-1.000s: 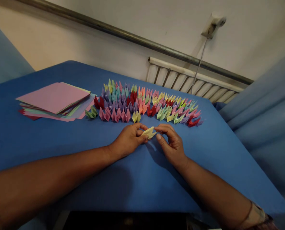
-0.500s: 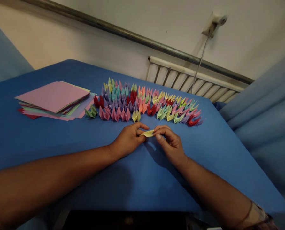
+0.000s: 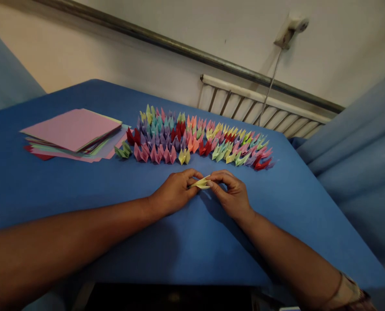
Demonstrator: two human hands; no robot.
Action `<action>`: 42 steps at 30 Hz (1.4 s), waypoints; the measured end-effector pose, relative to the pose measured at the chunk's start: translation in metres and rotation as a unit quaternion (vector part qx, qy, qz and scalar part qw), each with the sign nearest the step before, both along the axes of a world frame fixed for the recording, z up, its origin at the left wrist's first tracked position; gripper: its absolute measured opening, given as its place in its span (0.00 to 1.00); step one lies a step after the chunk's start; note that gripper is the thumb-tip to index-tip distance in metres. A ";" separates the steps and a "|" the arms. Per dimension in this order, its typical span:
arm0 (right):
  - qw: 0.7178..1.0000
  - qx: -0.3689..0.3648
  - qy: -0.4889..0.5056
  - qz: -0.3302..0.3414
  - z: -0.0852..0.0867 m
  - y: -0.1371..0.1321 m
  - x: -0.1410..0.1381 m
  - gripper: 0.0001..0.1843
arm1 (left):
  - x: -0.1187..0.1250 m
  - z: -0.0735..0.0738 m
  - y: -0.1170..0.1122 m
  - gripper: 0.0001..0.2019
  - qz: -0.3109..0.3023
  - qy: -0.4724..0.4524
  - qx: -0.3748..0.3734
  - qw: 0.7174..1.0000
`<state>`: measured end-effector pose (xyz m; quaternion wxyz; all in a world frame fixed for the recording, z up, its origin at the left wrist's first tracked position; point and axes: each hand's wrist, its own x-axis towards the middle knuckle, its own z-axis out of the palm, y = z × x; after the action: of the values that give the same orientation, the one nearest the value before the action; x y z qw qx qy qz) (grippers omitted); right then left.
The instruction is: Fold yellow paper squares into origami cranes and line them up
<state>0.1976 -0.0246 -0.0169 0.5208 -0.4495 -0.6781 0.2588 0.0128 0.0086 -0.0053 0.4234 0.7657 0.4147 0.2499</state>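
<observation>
A small piece of folded yellow paper is held between my two hands, a little above the blue table. Its left end is pinched by my left hand, whose fingers are closed on it. My right hand grips the right end, thumb and forefinger on the layers, which stand slightly apart. Fingers hide both ends of the paper. Just beyond my hands stand rows of folded paper cranes in pink, purple, red, green, yellow and blue; a yellow crane is among the nearest.
A stack of coloured paper sheets, pink on top, lies at the left of the blue table. Behind the table are a radiator and a metal pipe along the wall. A blue curtain hangs at the right.
My right thumb has come onto the yellow paper, and its layers at the right end now stand further apart. Both hands have shifted very slightly; the cranes and sheets are unmoved.
</observation>
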 end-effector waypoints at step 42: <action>0.980 -0.181 0.069 0.045 0.003 -0.005 -0.008 0.12 | 0.012 0.011 -0.013 0.15 -0.008 -0.183 -0.344 0.921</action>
<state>0.1900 -0.0293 -0.0140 0.4642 -0.4865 -0.6018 0.4309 0.0244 -0.0046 0.0053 0.7316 0.5168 0.3839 0.2243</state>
